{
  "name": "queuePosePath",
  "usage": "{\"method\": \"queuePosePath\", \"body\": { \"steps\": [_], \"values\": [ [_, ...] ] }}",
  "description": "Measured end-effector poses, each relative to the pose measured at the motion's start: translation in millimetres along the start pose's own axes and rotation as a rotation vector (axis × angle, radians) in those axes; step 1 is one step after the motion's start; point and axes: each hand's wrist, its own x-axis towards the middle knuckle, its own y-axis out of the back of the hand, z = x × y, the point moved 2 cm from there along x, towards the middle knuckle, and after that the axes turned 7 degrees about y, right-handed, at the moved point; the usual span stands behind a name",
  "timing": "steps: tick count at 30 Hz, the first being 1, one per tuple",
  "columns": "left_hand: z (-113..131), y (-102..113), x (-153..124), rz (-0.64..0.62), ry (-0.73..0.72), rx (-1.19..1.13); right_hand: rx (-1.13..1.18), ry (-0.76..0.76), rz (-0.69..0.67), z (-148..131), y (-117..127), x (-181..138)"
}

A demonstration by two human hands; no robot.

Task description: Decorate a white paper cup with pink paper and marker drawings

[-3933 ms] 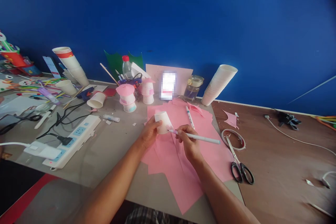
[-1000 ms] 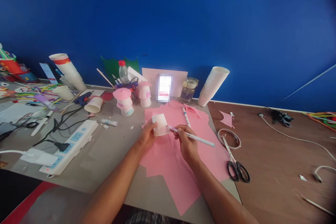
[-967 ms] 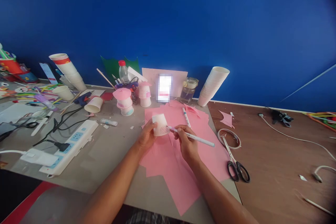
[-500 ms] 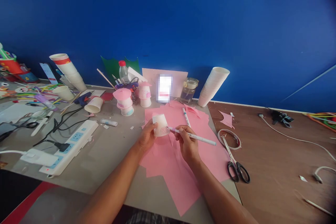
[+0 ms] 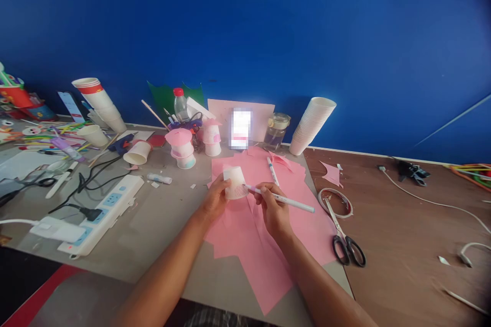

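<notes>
above pink paper sheets (image 5: 264, 276), a white paper cup (image 5: 233, 178), crosshatched in faint pink near its lower edge, is pinched in the left hand (image 5: 215, 199). the right hand (image 5: 274, 209) grips a white marker (image 5: 295, 204), its tip at the cup's side. behind stand two pink-roofed paper-cup towers (image 5: 181, 150) and a lidded glass jar (image 5: 274, 135); to the right, black-handled scissors (image 5: 339, 230) overlap a tape roll (image 5: 350, 208).

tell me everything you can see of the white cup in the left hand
The white cup looks like paper, plain but for faint pinkish crosshatched marks low on its side. It tapers, wider end down, leaning slightly. The left hand grips it from the side, thumb on its wall, above the pink sheets. The tip of a marker in the right hand is at its right edge; whether it touches is unclear.
</notes>
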Motion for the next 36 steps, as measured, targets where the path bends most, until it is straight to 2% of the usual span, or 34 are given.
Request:
{"method": "queuePosePath", "body": {
  "steps": [30, 36],
  "values": [
    [0.4, -1.3, -1.6, 0.023, 0.006, 0.045, -0.009, 0.010, -0.062, -5.0, -3.3, -2.1],
    [-1.9, 1.9, 2.1, 0.012, 0.002, 0.016, 0.031, 0.018, -0.017, -7.1, -3.0, -0.4]
  ]
}}
